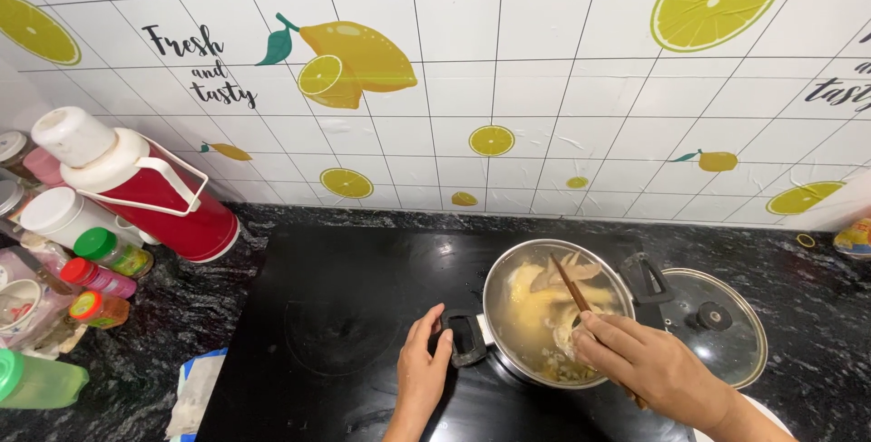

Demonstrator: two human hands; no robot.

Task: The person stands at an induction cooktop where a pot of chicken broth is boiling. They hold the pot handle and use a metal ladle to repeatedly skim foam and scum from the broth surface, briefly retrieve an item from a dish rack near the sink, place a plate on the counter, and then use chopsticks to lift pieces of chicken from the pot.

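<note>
Well to the left of the fingers, at the worktop's (798, 306) edge, stands a cluster of containers: a green translucent box (36, 381) lying low at the frame's corner, small bottles with red (95, 277), orange (97, 309) and green caps (112, 252), a white-lidded jar (63, 215), and behind them a red flask with a white top and handle (150, 192), tilted against the tiled wall (544, 61). That wall carries lemon pictures and dark script lettering, up and away from both hands. A blue-and-white packet (195, 392) lies flat near the black hob (345, 333), left of the left hand (424, 369). The left hand rests on the hob with its fingers (438, 338) curled loosely against the pot's black side handle (464, 338), steadying rather than gripping hard. Just right of those fingers sits the steel pot (555, 310), holding pale pieces of meat in yellowish broth. The right hand (649, 365) hovers over the pot's near rim, its fingers (603, 333) closed around brown wooden chopsticks (572, 292) whose tips reach into the food. Beyond the right hand, the glass lid (721, 324) lies off the pot on the worktop, touching or nearly touching the pot's far handle. Judging by this, the pot is already filled, uncovered and being stirred or turned; whether the hob is on cannot be told, and covering the pot remains undone.
</note>
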